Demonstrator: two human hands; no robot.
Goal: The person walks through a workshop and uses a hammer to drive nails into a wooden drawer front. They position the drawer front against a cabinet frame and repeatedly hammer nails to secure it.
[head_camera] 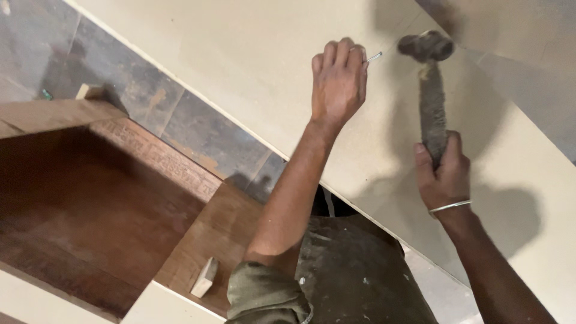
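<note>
My left hand [338,84] rests on a pale beige board [240,54] and pinches a thin metal nail [373,57] between its fingertips, the nail leaning over the board. My right hand [443,174] grips the worn handle of a hammer [432,90]. The hammer's dark head hovers just right of the nail, slightly blurred. A metal bangle circles my right wrist.
A brown plywood box frame [90,198] lies open at the lower left, with a small wood offcut [204,277] on its edge and another block [90,91] near its far corner. Dark floor tiles [198,132] show between box and board.
</note>
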